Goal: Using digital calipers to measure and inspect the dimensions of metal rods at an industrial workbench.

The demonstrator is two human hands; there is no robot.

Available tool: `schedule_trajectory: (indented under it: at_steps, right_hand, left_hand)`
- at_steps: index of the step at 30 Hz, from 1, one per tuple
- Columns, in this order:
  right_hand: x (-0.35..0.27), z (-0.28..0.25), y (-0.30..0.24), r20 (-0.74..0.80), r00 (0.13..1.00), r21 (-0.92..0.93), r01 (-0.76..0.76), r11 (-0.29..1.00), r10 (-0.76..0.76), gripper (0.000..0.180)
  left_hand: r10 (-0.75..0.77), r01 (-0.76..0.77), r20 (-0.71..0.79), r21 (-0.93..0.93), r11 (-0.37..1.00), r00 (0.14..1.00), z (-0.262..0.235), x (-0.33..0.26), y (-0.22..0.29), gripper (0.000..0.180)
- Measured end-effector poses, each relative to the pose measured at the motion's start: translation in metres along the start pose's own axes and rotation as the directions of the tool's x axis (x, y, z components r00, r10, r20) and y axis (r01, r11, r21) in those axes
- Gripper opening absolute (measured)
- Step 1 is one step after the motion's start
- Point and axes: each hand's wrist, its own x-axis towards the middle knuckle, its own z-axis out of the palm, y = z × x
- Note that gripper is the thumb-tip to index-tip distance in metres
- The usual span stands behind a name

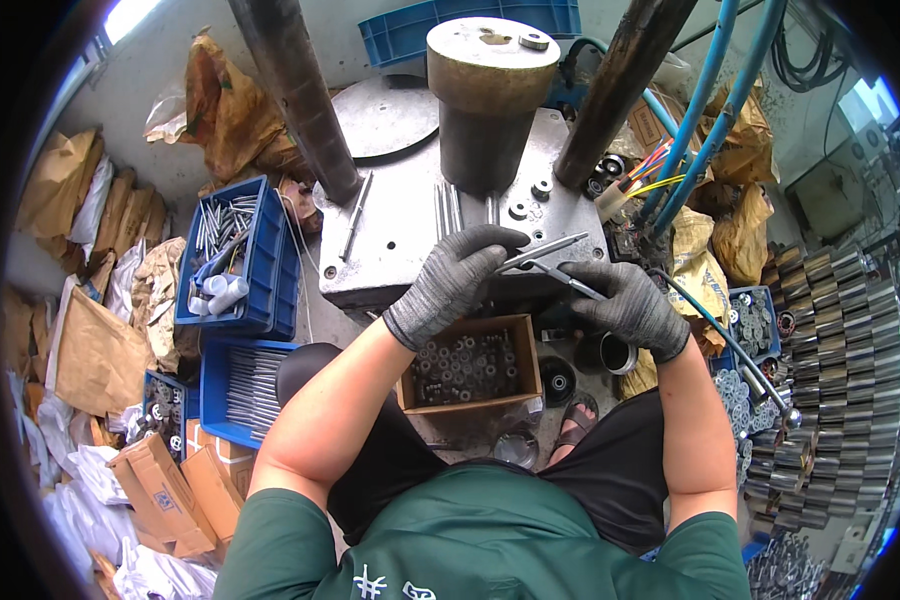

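Head view: left fingers (pixel 488 261) pinch one rod (pixel 552 249) aimed forward-right, right fingers (pixel 592 271) another rod (pixel 568 281), forward-left.

The grey-gloved left hand (pixel 448 278) hangs over the near edge of the machine bed (pixel 410 265), fingers curled in a grip, wrist in line with the bare left forearm (pixel 345 395). The gloved right hand (pixel 632 308) grips by the near right corner, turned inward from the bare right forearm (pixel 692 420).
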Motion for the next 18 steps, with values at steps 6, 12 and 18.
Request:
schedule_trajectory:
  at_steps: [6,12,18]
  right_hand:
    - [0.001,0.013,-0.019,0.058,0.995,0.073,0.073,0.995,-0.077,0.045]
    - [0.002,0.014,-0.016,0.086,0.996,0.074,-0.007,0.997,0.001,0.05]
    - [0.003,0.015,-0.016,0.067,0.997,-0.03,0.052,0.998,-0.05,0.049]
  left_hand:
    - [-0.062,0.062,-0.001,-0.058,0.996,0.998,0.005,-0.002,0.003,0.035]
    - [-0.053,0.05,-0.016,-0.14,0.989,0.998,0.007,0.003,-0.003,0.039]
    - [-0.11,0.12,0.05,-0.337,0.934,0.993,0.002,0.004,-0.009,0.045]
